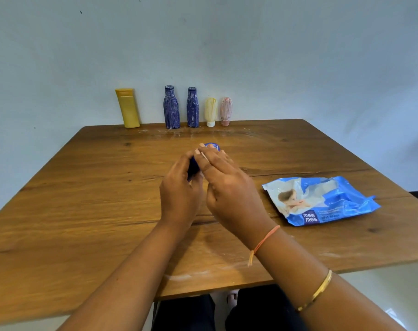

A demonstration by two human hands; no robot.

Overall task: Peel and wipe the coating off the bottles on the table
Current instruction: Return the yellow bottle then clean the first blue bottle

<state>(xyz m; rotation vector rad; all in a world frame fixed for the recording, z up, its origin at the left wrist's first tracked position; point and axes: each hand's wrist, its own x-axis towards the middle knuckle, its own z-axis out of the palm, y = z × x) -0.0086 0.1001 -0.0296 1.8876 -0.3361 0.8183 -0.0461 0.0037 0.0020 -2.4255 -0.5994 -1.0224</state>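
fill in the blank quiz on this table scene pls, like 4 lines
The left hand and right hand grip the held bottle, whose colour is ____.
The row of bottles by the wall numbers ____.
The wipes pack lies on the table to the ____ of the hands.
The leftmost bottle in the row is ____.
Missing words: blue; five; right; yellow.
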